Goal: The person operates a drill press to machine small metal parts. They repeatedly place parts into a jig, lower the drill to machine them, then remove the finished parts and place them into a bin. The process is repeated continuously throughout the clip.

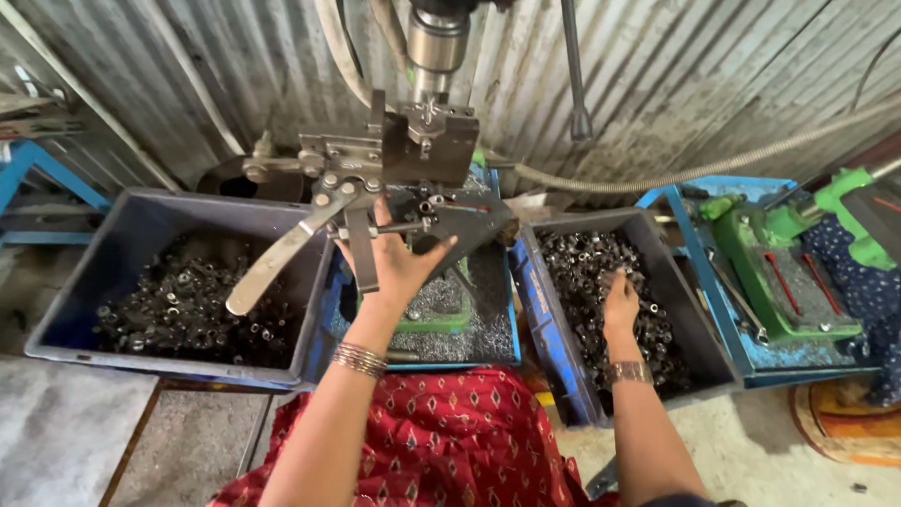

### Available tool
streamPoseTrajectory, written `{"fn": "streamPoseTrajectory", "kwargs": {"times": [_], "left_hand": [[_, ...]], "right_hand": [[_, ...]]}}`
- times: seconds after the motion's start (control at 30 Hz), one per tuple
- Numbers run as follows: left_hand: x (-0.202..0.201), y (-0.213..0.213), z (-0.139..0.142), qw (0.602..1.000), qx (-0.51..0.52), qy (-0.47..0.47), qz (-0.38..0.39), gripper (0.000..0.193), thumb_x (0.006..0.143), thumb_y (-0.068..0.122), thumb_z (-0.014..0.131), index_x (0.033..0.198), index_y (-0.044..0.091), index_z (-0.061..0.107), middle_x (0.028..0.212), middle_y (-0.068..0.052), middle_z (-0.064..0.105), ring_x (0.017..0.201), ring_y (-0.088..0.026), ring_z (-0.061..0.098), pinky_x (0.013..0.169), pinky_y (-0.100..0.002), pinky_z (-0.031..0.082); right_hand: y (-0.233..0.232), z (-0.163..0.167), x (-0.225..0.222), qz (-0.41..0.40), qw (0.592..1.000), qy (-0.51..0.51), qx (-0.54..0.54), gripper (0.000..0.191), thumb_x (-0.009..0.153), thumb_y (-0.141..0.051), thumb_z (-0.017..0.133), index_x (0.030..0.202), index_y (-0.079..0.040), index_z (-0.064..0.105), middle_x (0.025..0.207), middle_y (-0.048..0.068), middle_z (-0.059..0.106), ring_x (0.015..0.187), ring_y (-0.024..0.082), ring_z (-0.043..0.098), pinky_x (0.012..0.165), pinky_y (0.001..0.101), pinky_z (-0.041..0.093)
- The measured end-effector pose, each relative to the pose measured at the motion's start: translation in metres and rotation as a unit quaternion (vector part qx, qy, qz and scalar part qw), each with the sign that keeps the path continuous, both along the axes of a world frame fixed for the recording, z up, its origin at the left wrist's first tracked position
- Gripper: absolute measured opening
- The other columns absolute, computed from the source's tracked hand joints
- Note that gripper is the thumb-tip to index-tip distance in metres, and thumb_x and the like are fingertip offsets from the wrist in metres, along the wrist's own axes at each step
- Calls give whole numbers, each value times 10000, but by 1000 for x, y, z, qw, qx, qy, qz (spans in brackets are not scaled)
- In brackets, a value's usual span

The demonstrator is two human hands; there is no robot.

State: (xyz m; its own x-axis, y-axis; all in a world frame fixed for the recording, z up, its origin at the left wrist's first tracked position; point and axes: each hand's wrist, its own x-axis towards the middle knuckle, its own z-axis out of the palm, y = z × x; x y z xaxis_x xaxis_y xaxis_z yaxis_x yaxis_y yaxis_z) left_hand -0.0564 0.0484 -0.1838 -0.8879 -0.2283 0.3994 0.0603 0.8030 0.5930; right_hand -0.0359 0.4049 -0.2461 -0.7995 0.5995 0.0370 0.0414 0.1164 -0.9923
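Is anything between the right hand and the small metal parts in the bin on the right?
Nothing visible. The right hand is already down in the right bin, its fingers on the metal parts. The left hand is apart, at the clamp under the drill.

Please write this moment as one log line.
left hand: on drill clamp | right hand: reaching into right bin of metal nuts | left bin: more nuts
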Motion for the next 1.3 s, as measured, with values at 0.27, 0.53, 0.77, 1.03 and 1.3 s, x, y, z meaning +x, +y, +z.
{"fn": "streamPoseTrajectory", "kwargs": {"times": [0.27,0.53,0.77,1.03,1.3], "left_hand": [[-18,5,-29,976,105,153,-114,1255,711,445,946,1563,-125,222,1493,-286,503,1386,-436,524,1260,-554,221],[-22,7,-45,980,64,170,-82,1074,747,444,967,1462,-127,404,1395,-335,580,1403,-530,427,1226,-523,287],[-23,2,-41,973,126,159,-113,1001,782,420,938,1459,-125,441,1300,-276,661,1317,-435,584,1254,-544,321],[-25,2,-48,981,108,143,-75,973,744,434,950,1431,-79,490,1346,-346,558,1298,-510,521,1135,-532,411],[-28,4,-57,981,93,151,-74,991,763,433,947,1448,-94,462,1388,-366,510,1348,-522,434,1141,-571,383]], "right_hand": [[-19,-13,-12,141,882,-226,389,569,979,-598,529,1403,-224,593,1444,84,573,1332,330,515,1046,669,292],[-2,-59,2,176,835,-139,503,476,1011,-498,558,1425,-272,620,1480,146,557,1328,451,476,1080,626,350],[11,-78,11,202,822,-24,532,429,1018,-338,638,1359,-78,639,1346,218,639,1190,446,605,1049,486,460],[39,-86,36,211,871,-20,444,474,896,-266,738,1308,-58,631,1316,247,602,1171,456,604,974,482,513],[71,-71,73,164,841,-207,473,449,943,-415,742,1266,-106,714,1278,218,692,1194,393,651,1015,447,534]]}}
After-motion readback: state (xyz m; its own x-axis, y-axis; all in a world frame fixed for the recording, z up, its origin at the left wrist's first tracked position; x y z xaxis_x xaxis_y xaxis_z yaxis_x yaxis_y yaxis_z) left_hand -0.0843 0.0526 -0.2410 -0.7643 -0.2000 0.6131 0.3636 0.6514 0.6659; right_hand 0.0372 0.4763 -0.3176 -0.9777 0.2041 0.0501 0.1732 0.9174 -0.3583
